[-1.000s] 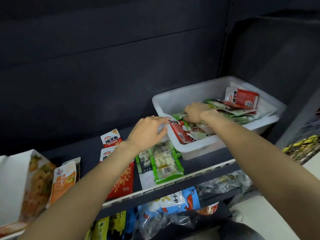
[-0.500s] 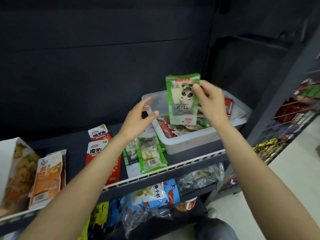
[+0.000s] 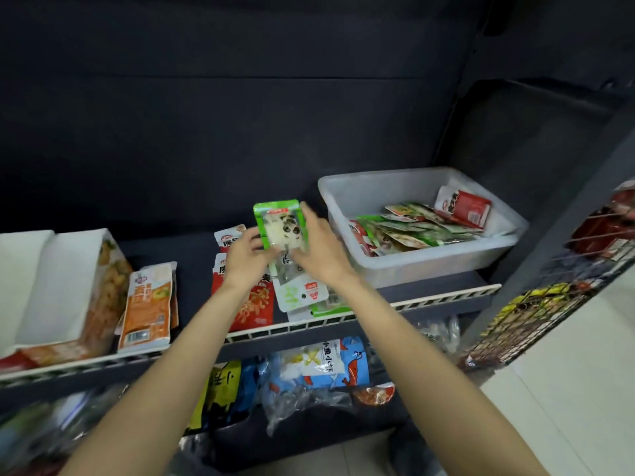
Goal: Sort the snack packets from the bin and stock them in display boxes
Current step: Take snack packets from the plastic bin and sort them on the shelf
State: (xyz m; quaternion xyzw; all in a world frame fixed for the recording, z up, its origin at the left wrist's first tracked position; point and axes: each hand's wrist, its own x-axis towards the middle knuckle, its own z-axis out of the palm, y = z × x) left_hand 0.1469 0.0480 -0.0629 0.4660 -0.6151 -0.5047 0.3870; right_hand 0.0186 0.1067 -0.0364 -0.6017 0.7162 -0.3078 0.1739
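You are looking at a green-bordered packet (image 3: 280,225) showing a black-and-white panda face (the print is blurred). The bin (image 3: 371,197) is showing translucent white, the packets on the shelf (image 3: 446,293) are showing red (image 3: 252,305) and orange (image 3: 148,305), and the display box (image 3: 51,283) is showing white inside.

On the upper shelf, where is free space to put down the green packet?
Bare shelf shows between the open display box and the red packets, behind the orange packets. The front strip from the red packets to the bin is crowded; both hands hold the green packet there.
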